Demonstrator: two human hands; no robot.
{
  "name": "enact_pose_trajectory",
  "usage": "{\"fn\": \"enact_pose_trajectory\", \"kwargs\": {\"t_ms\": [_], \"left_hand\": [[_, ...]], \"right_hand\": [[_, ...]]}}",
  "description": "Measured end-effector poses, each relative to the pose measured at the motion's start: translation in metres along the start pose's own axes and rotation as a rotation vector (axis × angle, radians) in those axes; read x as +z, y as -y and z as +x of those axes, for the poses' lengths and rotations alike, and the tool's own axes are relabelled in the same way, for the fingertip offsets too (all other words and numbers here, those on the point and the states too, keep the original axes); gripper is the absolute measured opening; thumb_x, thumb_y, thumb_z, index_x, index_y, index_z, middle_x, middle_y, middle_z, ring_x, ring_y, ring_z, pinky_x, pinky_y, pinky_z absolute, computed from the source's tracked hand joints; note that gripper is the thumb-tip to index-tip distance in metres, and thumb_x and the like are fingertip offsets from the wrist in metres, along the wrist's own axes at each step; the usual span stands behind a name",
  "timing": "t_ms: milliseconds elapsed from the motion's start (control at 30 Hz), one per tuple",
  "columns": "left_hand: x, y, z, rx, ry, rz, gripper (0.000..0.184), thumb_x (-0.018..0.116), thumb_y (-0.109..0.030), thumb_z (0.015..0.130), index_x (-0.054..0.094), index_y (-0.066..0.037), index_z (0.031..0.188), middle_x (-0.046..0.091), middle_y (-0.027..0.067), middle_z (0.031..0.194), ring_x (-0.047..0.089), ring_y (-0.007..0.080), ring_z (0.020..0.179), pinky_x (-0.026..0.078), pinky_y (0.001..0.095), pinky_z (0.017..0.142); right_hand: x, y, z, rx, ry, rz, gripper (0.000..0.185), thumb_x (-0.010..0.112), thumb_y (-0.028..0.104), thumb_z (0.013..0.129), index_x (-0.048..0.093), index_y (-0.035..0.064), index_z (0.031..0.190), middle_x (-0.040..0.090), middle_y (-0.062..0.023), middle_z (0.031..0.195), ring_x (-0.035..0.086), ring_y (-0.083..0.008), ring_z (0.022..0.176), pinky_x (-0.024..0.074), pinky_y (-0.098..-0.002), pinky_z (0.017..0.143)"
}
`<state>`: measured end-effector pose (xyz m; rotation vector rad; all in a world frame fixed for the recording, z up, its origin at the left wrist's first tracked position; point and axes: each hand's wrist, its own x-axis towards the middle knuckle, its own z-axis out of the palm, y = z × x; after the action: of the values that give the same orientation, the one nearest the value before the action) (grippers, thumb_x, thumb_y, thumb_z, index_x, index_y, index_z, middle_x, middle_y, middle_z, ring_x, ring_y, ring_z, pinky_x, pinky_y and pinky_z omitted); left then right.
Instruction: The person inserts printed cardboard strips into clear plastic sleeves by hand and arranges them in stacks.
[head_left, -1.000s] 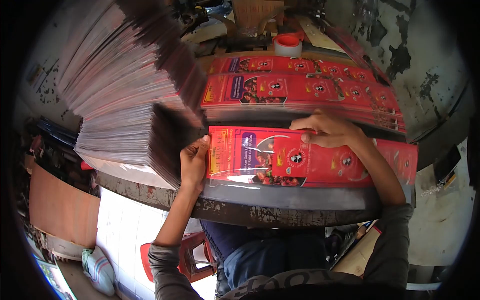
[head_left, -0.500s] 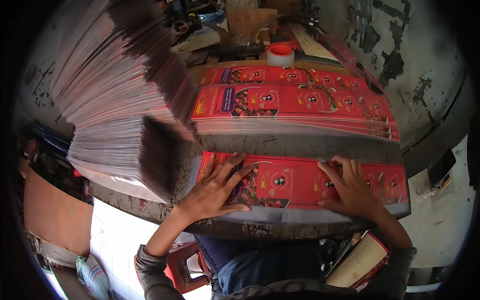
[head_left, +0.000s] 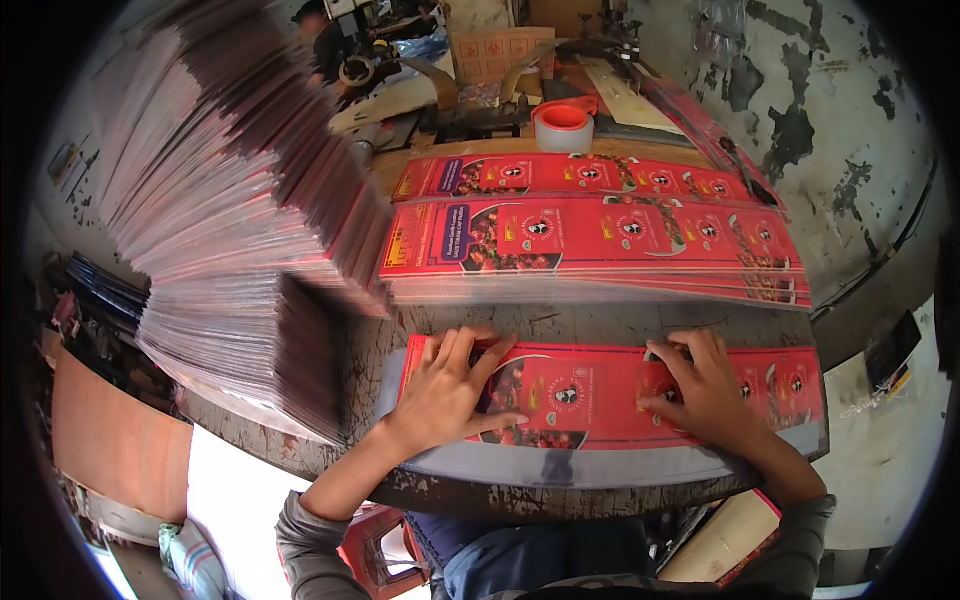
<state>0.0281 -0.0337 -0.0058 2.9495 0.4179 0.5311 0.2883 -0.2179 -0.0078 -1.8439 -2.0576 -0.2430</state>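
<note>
A long red printed strip (head_left: 590, 400) lies on a clear plastic sheet (head_left: 600, 467) at the table's front edge. My left hand (head_left: 445, 392) rests on the strip's left part, fingers spread, the tips at its far edge. Farther right, my right hand (head_left: 700, 390) lies on the same strip with thumb and fingers apart. Beyond a strip of bare table are stacked red printed sheets (head_left: 590, 240), with another red row (head_left: 570, 175) behind them. A tall stack of plastic-edged sheets (head_left: 240, 200) stands at the left.
A tape roll with a red core (head_left: 564, 125) stands behind the red rows. Farther back are cardboard pieces (head_left: 500, 55) and a person (head_left: 330, 45) at the upper left. A peeling wall (head_left: 800, 120) rises at the right, and a red stool (head_left: 385, 550) stands below the table.
The front strip has come down toward the table's front edge since the first frame. My left hand has moved from its left end onto its face, and my right hand has spread on it.
</note>
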Motion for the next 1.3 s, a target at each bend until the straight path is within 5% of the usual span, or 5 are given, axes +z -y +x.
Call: {"fn": "enact_pose_trajectory", "kwargs": {"t_ms": [400, 800, 967, 1300], "left_hand": [[0.009, 0.006, 0.002, 0.025, -0.117, -0.099, 0.058, 0.081, -0.043, 0.056, 0.063, -0.007, 0.097, 0.052, 0.0060, 0.086, 0.052, 0.0226, 0.084, 0.036, 0.0355, 0.075], [0.003, 0.012, -0.006, -0.060, -0.211, 0.001, 0.035, 0.073, -0.036, 0.071, 0.058, -0.009, 0.089, 0.054, 0.0047, 0.084, 0.055, 0.0213, 0.082, 0.033, 0.0370, 0.078], [0.003, 0.014, -0.007, -0.053, -0.188, -0.009, 0.027, 0.071, -0.027, 0.074, 0.054, -0.009, 0.083, 0.053, 0.0029, 0.080, 0.055, 0.0208, 0.078, 0.034, 0.0349, 0.078], [0.005, 0.012, -0.007, -0.011, -0.255, -0.066, 0.019, 0.069, -0.012, 0.074, 0.053, -0.005, 0.080, 0.054, 0.0056, 0.076, 0.055, 0.0233, 0.074, 0.037, 0.0344, 0.073]], "right_hand": [[0.003, 0.003, 0.001, 0.020, -0.027, 0.143, 0.072, 0.079, 0.045, 0.060, 0.053, 0.0025, 0.113, 0.044, -0.0118, 0.096, 0.044, -0.0271, 0.088, 0.0364, -0.0412, 0.076], [0.007, 0.004, -0.001, 0.025, -0.118, 0.137, 0.048, 0.074, 0.034, 0.070, 0.054, 0.0046, 0.102, 0.045, -0.0118, 0.093, 0.045, -0.0269, 0.082, 0.0364, -0.0382, 0.074], [0.006, 0.005, 0.001, 0.088, -0.122, 0.186, 0.027, 0.068, 0.017, 0.077, 0.045, 0.0055, 0.085, 0.048, -0.0099, 0.083, 0.046, -0.0274, 0.077, 0.0350, -0.0394, 0.068], [0.010, -0.003, 0.004, 0.023, -0.194, 0.258, 0.019, 0.065, 0.004, 0.077, 0.046, 0.0028, 0.080, 0.047, -0.0125, 0.073, 0.046, -0.0305, 0.067, 0.0371, -0.0398, 0.059]]}}
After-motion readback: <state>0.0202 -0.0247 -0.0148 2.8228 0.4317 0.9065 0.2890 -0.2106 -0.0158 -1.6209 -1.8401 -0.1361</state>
